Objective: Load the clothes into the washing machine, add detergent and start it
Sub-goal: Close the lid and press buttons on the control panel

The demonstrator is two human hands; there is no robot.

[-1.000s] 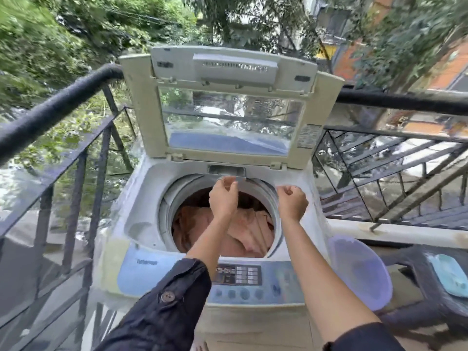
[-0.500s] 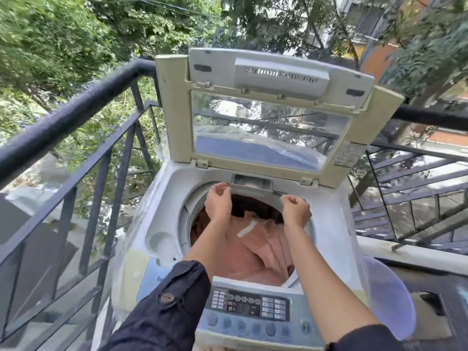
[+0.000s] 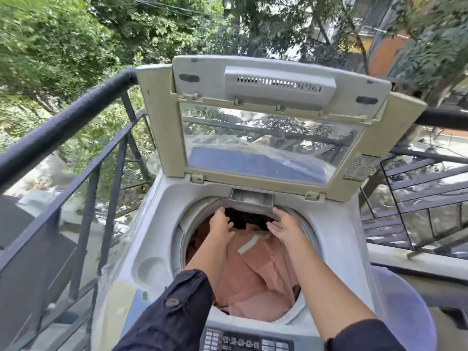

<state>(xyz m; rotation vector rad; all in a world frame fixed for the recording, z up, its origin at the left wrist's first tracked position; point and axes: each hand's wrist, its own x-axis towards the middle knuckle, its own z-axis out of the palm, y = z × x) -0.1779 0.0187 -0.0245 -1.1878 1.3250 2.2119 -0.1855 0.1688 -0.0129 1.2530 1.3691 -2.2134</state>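
A black metal railing with slanted bars runs along the left and behind, close beside the washing machine, a top-loader of pale grey, dull plastic with rounded corners. Its left flank stands just beside the bars, so little room lies there; the right side is more open.

The lid stands upright at the machine's back edge, a yellowed frame around a clear window, closing off the space behind the tub. The round tub mouth, ringed in grey, lies open upward with free room above it.

Inside lie the clothes: soft, crumpled salmon-pink fabric with a pale strip, filling the tub from its front edge to the middle, with darker cloth at the back. A smooth lavender basin sits at the machine's right front corner. The dark control panel lines the front edge.

The left hand and right hand are apart, fingers stretched and gripping nothing, above the clothes near the tub's back rim, just below a small grey drawer.
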